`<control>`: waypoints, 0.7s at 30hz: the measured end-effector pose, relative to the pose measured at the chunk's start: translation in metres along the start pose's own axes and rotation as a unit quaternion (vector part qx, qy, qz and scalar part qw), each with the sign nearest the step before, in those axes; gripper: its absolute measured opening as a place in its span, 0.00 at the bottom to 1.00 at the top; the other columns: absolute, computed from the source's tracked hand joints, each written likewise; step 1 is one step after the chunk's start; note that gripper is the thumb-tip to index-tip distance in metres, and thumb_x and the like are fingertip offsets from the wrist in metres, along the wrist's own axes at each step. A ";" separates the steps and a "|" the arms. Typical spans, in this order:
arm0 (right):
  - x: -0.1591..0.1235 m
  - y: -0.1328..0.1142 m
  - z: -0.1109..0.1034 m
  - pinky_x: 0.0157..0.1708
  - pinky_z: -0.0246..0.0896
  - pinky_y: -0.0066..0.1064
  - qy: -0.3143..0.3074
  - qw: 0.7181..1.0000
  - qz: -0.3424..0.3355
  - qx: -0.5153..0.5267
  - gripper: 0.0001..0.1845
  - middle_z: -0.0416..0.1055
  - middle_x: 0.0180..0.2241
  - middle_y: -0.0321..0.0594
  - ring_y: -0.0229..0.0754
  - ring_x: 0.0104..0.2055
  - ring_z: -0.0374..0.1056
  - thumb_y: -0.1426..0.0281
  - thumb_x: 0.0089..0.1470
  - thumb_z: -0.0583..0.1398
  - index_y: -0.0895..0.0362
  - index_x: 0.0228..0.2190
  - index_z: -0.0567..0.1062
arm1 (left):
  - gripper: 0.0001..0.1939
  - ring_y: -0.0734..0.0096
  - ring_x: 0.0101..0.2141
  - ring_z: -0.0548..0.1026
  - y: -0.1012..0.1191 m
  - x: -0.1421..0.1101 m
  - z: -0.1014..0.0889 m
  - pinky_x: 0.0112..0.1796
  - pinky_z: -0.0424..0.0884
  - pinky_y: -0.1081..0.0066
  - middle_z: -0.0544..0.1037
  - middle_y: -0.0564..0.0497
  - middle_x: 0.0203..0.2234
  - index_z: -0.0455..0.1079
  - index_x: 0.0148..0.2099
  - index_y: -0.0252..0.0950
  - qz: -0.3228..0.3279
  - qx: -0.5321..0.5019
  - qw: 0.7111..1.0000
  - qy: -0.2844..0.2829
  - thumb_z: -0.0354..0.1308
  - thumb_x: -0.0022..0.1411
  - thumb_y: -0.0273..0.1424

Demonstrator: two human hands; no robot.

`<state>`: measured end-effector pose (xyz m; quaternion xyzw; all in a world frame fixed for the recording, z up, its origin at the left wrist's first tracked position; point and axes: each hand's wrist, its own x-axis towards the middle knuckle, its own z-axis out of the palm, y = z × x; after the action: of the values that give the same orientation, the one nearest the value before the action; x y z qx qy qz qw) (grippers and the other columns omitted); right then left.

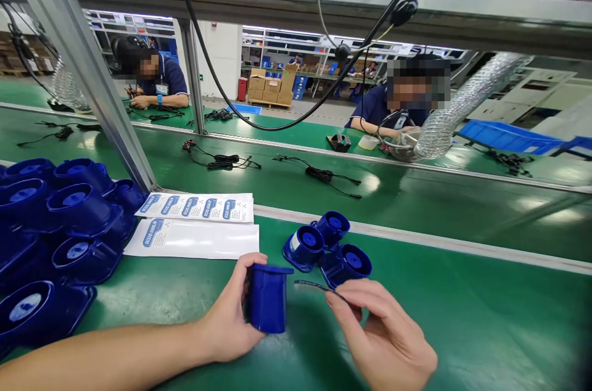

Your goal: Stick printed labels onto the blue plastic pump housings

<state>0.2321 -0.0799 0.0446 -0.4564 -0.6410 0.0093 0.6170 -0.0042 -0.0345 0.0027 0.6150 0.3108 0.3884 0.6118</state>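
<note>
While the left hand [229, 322] has its fingers curled round a blue cup [269, 303] at lower centre, spread to its width, the right hand [388, 337] pinches a label [311, 283] — thumb and fingertips closed on its right end, free end just beside the cup. Sheets [198, 241] left of centre; three cups [306, 247] near centre — pile [76, 209] at left edge.

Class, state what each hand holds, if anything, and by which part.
Left hand: a blue housing, by its left side. Right hand: a thin strip, pinched at its right end.
</note>
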 end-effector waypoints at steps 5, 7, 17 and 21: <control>-0.009 -0.010 0.005 0.22 0.66 0.27 0.027 0.983 0.180 0.032 0.10 0.76 0.23 0.33 0.39 0.23 0.70 0.73 0.53 0.74 0.52 0.27 0.80 | 0.44 0.53 0.60 0.69 -0.005 0.001 -0.002 0.57 0.68 0.59 0.61 0.43 0.65 0.53 0.66 0.48 0.033 0.014 0.999 0.013 0.66 0.53 0.16; -0.012 -0.011 0.007 0.18 0.63 0.26 0.005 0.964 0.261 0.057 0.11 0.75 0.23 0.35 0.38 0.20 0.69 0.69 0.52 0.75 0.53 0.24 0.80 | 0.45 0.53 0.59 0.70 -0.004 0.001 -0.002 0.52 0.70 0.62 0.65 0.43 0.61 0.52 0.67 0.48 0.019 -0.013 1.000 0.008 0.65 0.53 0.15; -0.022 -0.015 0.020 0.16 0.60 0.25 -0.066 0.916 0.373 0.131 0.17 0.70 0.21 0.35 0.35 0.17 0.63 0.63 0.54 0.75 0.55 0.21 0.79 | 0.47 0.65 0.43 0.71 0.000 0.000 -0.003 0.41 0.69 0.69 0.70 0.49 0.48 0.51 0.68 0.45 -0.002 -0.042 0.999 -0.012 0.62 0.51 0.12; -0.025 -0.015 0.022 0.15 0.58 0.26 -0.077 0.910 0.383 0.140 0.17 0.71 0.21 0.35 0.35 0.17 0.63 0.62 0.55 0.75 0.55 0.22 0.79 | 0.46 0.65 0.43 0.72 0.001 0.001 -0.003 0.42 0.70 0.69 0.70 0.48 0.49 0.53 0.67 0.46 -0.007 -0.039 0.999 -0.007 0.63 0.51 0.12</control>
<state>0.2018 -0.0912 0.0284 -0.5736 -0.4540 0.3700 0.5726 -0.0065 -0.0320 0.0037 0.5914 0.2956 0.3911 0.6402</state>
